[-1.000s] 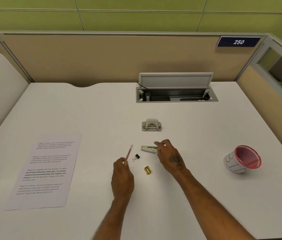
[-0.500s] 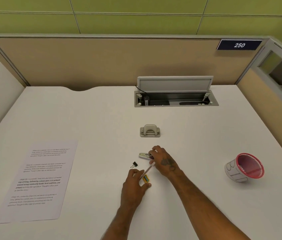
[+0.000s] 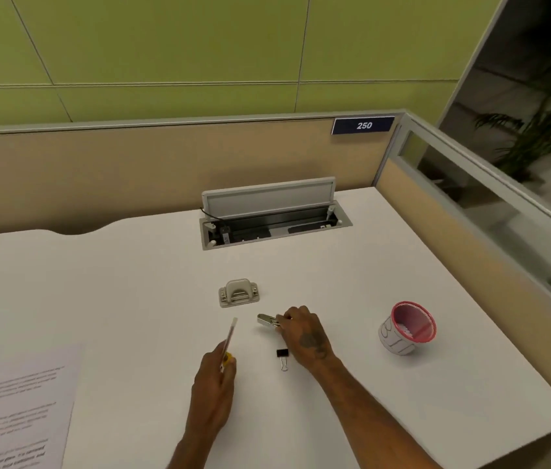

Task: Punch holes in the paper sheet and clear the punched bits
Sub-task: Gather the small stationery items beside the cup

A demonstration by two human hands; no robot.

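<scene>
- The broad white tabletop (image 3: 402, 384) carries everything; the places below are given from the small grey two-hole paper punch (image 3: 239, 293) that stands near its middle.
- The printed white paper sheet (image 3: 13, 407) lies flat, well apart from the punch, toward the near left corner. It is not under the punch, and no holes or loose bits can be seen, so I judge that the punching has not begun and the clearing is all still to do.
- The recessed grey cable tray with its raised lid (image 3: 275, 221) sits beyond the punch at the far edge; dark fittings and a cable show inside it.
- The red mesh cup in a white patterned sleeve (image 3: 406, 328) stands well to the right of the punch, tilted with its mouth toward the camera; whether it is empty cannot be told.
- The right hand (image 3: 302, 333), near and to the right of the punch, has its fingers closed on a small shiny metal tool (image 3: 267, 321) resting on the tabletop.
- The left hand (image 3: 214, 389), nearer than the punch, grips a slim pale pencil (image 3: 230, 340) and a small yellow object (image 3: 228, 358) that may be a sharpener.
- A black binder clip (image 3: 282, 357) lies loose just beside the right wrist.
- The punch itself is untouched.
</scene>
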